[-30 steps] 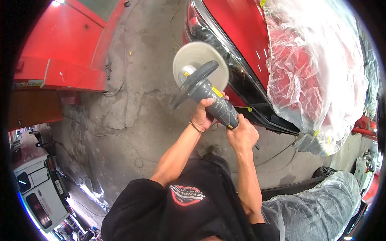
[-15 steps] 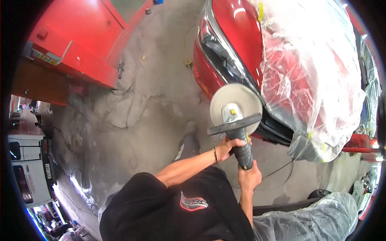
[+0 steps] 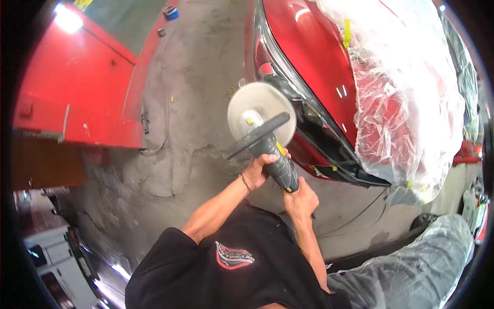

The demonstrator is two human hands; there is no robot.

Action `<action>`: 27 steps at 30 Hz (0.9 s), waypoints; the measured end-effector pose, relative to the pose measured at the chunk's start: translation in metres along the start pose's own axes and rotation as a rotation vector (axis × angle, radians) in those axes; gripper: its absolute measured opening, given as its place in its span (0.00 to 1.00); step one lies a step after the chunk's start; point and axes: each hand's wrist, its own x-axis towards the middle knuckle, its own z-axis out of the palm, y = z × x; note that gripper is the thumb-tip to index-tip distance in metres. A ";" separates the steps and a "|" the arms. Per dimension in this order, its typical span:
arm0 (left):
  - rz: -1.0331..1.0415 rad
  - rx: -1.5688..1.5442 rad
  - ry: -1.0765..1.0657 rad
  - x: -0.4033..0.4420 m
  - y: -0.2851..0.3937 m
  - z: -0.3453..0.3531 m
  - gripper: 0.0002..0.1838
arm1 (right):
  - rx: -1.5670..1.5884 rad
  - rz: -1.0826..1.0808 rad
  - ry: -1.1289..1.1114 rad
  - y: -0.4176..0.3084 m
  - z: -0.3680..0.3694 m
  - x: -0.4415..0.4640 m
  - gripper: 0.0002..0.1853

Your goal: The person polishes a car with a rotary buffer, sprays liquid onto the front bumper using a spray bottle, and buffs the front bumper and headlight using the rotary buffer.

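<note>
A grey power polisher [image 3: 280, 167] with a pale round pad [image 3: 262, 110] and a black cross handle [image 3: 259, 136] is held in both hands. My left hand [image 3: 258, 170] wraps round the front of its body, just behind the cross handle. At the rear end of the body, my right hand [image 3: 301, 197] is closed on the grip. The pad lies over the edge of a red car's dark front trim [image 3: 314, 121]; whether they touch I cannot tell. Clear plastic film [image 3: 411, 98] covers much of the car's red panel [image 3: 309, 46].
A red structure [image 3: 77, 82] stands at the left, with a hose [image 3: 165, 123] on the concrete floor [image 3: 195, 123] beside it. A white vehicle [image 3: 64, 262] is at the lower left. More plastic sheeting [image 3: 411, 273] covers something at the lower right.
Since half a second ago, the polisher and both hands have shifted left and up in view, and the tool has tilted. The surroundings have also shifted with the camera.
</note>
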 end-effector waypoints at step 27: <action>0.039 1.386 -0.643 0.061 0.041 -0.102 0.49 | 1.160 0.607 0.501 -0.138 0.331 -0.027 0.18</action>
